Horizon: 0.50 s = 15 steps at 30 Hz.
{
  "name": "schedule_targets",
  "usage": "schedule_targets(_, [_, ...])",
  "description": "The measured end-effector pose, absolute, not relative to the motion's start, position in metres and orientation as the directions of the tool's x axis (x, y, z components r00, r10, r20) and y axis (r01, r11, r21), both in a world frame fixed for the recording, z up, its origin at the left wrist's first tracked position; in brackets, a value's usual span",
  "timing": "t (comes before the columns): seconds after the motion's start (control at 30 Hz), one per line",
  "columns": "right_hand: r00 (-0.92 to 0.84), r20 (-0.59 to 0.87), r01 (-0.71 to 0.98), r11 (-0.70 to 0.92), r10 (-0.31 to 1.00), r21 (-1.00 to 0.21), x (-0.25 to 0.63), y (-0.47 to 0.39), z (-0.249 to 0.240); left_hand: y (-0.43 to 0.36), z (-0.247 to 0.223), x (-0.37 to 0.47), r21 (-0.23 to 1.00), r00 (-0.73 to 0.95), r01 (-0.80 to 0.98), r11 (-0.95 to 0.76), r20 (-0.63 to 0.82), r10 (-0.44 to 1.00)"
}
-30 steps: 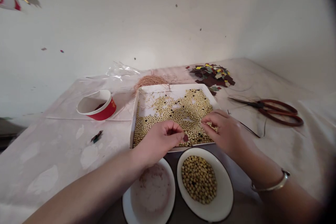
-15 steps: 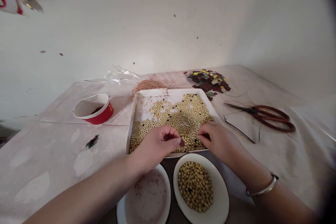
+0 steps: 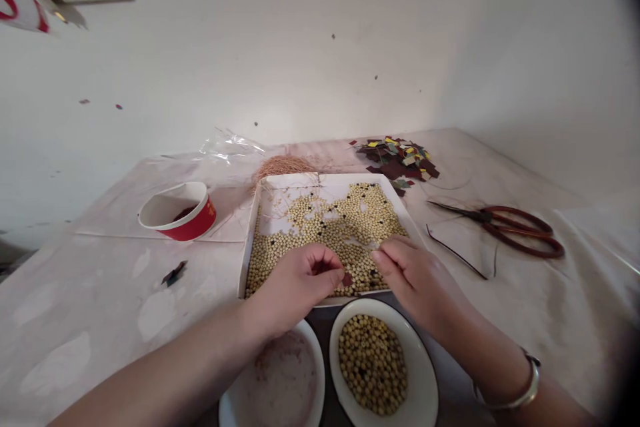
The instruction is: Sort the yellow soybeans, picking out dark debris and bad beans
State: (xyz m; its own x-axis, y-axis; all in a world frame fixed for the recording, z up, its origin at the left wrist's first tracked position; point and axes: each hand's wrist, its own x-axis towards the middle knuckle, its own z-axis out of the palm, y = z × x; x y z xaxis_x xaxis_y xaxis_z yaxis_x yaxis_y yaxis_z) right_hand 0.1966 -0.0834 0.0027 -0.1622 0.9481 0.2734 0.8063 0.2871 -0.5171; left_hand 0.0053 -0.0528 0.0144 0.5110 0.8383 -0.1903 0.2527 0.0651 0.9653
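My left hand (image 3: 305,280) pinches a small dark red piece (image 3: 347,279) over the front of a white tray (image 3: 246,253). Yellowish beads (image 3: 280,247), with a few dark ones among them, cover much of the tray. To the right, my right hand (image 3: 410,273) is closed above the tray's front right corner, thumb and index finger together; whatever lies between them is too small to make out. Below the hands stand a white bowl of larger beads (image 3: 373,363) and, left of it, a white bowl (image 3: 315,373) with reddish residue.
Red-handled scissors (image 3: 520,230) and a thin dark strip (image 3: 455,250) lie at right. Behind the tray are a pile of coloured scraps (image 3: 400,160) and reddish fibres (image 3: 285,165). A red and white paper cup (image 3: 193,221) and dark scraps (image 3: 174,273) sit at left.
My right hand has turned slightly, its fingertips now a little closer to my left hand. My left hand keeps its pinch on the red piece. The view has shifted slightly.
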Motion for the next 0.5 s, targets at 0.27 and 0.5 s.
schedule_targets(0.27, [-0.290, 0.250, 0.667, 0.383, 0.924, -0.639, 0.175, -0.098, 0.009, -0.052, 0.016, 0.004, 0.958, 0.522, 0.288, 0.013, -0.168, 0.837])
schedule_targets(0.5, [-0.217, 0.234, 0.679, 0.319, 0.948, -0.661, 0.174, -0.094, -0.001, -0.053, 0.015, 0.005, 0.965, 0.550, 0.258, 0.037, -0.179, 0.816])
